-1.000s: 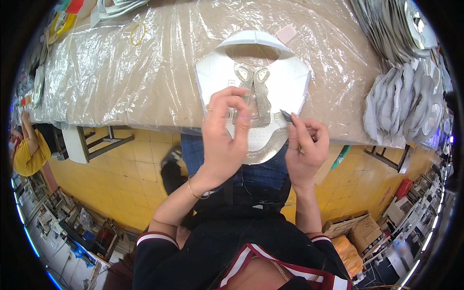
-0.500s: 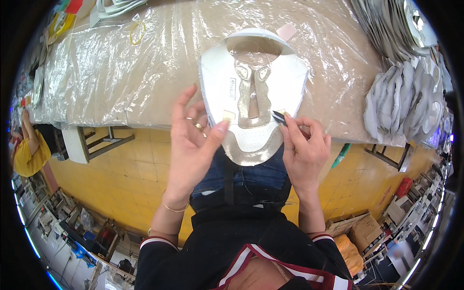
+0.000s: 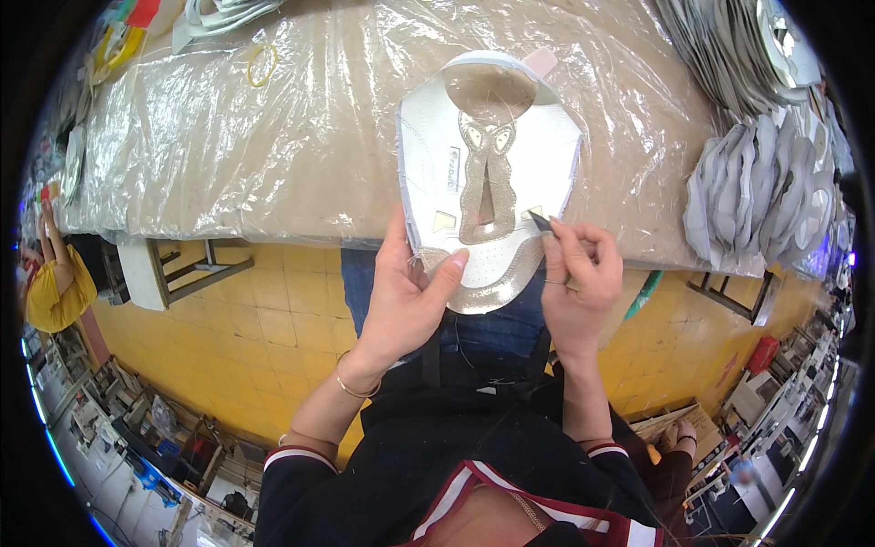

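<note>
Left hand [image 3: 407,296] pinches the shoe upper [image 3: 473,202] by its edge, probably steadying it for the dark tool [image 3: 540,221] right hand [image 3: 583,283] pinches.

- White shoe upper [image 3: 530,169]: lies spread flat, outer face up, its toe end reaching past the near edge of the table [image 3: 301,137]; oval opening at the far end, gold glittery panel with a slit (two cream patches flank it), gold toe band.
- Dark pointed tool [image 3: 540,221]: slanted over the right-hand patch, contact unclear.
</note>
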`<state>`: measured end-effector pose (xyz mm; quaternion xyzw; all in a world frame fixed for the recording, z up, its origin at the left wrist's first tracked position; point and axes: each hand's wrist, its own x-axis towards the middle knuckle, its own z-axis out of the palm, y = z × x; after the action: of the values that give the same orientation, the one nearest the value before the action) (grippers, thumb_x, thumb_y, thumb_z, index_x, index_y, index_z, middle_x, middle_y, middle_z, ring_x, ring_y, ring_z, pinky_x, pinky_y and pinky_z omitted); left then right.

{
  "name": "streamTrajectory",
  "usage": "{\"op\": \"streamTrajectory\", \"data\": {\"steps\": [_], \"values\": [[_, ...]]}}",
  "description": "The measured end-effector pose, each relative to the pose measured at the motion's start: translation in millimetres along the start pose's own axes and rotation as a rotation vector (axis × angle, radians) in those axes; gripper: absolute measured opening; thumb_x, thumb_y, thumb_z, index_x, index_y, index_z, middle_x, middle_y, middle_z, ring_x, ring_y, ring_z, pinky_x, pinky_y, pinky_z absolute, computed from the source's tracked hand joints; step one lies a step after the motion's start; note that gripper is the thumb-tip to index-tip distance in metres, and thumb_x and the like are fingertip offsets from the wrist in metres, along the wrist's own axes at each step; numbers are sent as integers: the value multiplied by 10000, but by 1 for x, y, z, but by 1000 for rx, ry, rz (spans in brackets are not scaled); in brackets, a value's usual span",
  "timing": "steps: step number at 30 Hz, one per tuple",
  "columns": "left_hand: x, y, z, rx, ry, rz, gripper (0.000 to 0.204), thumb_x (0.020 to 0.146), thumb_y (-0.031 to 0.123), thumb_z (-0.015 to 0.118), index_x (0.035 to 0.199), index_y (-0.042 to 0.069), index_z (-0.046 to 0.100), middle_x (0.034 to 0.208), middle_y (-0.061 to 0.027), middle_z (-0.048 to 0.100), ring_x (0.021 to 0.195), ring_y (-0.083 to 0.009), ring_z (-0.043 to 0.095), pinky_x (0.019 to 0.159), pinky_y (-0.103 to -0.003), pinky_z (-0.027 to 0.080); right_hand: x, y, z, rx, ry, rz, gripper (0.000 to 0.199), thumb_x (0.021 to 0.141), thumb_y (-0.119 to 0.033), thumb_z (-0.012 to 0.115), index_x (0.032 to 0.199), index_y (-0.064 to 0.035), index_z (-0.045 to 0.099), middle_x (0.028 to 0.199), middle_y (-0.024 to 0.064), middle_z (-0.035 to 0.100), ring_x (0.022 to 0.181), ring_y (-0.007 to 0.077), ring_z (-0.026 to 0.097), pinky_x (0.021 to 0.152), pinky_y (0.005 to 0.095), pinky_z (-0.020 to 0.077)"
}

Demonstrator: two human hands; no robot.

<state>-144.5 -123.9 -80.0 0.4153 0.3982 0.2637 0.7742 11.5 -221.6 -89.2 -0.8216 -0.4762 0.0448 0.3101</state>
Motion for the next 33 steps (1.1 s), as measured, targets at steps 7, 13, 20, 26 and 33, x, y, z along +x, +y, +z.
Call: {"op": "streamTrajectory", "data": {"steps": [7,13,20,26,33], "values": [[1,-1,-5,48,-30,53,523,919,-53,520,1405,-16,332,1281,-108,541,1181,-137,507,1014,-307,402,-3,4,-2,84,-27,66,250,825,-166,735,1064,-94,726,921,25,606,673,129,528,681,290,349],[-3,3,-1,114,9,105,489,935,-21,531,1387,-29,345,1268,-117,541,1153,-137,517,988,-295,415,0,-10,-9,-67,-58,-161,359,793,-195,754,1143,-142,697,942,-12,609,734,122,557,670,306,328],[-19,3,11,196,-18,149,481,950,11,537,1387,-43,343,1260,-129,547,1141,-145,526,952,-289,442,5,-22,-9,-231,-42,-261,332,795,-149,742,1124,-124,710,955,-5,618,677,107,556,679,294,338],[-22,0,11,199,-16,169,473,955,16,528,1387,-45,347,1249,-124,553,1141,-148,525,951,-293,440,6,-23,-17,-310,-92,-311,309,789,-133,741,1098,-133,722,919,-20,623,662,103,559,676,290,335],[-17,-1,7,154,26,177,442,959,22,526,1367,-39,368,1246,-120,552,1140,-144,523,962,-293,426,6,-23,-20,-191,-46,-300,348,763,-152,767,1106,-139,717,924,-29,619,674,93,554,672,292,327]]}}
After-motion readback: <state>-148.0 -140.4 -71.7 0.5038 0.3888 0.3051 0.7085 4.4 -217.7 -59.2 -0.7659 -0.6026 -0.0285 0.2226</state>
